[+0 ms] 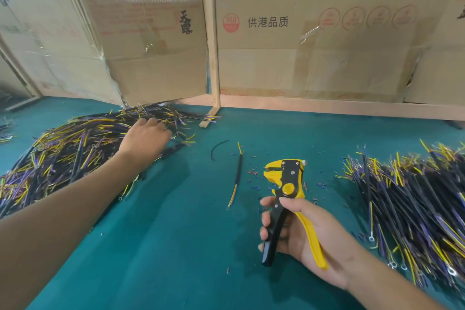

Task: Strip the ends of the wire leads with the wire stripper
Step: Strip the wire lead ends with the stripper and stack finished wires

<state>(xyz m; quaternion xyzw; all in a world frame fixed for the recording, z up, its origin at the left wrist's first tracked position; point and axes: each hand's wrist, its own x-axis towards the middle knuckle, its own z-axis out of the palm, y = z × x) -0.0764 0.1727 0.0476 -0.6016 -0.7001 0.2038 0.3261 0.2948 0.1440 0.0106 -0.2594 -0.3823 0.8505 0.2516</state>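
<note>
**Stripper in one hand, other hand in the wire pile**

Right hand (297, 231) is wrapped around the stripper (286, 199), fingers curled over the black handle and the yellow handle lying against the palm. The tool is held up above the desk (176, 246) with its head pointing away from the person, and the yellow jaws at the top sit a bit apart with nothing in them.

Left hand (143, 138) is reaching out to the big pile (63, 156) of black, yellow and purple leads on the left side of the green desk. It rests on top of the heap near the far edge, knuckles up, fingers bent down into the wires. Can't tell if it has actually pinched one, since the fingertips are hidden.

Between the hands, one loose lead (236, 176) lies on the desk just left of the stripper head, with a ring terminal at its near end. A short black scrap (217, 148) lies curved just beyond it. Tiny insulation bits (254, 173) are scattered around the stripper. A second pile (415, 209) sits on the right. Cardboard boxes (314, 33) stand behind it all.
</note>
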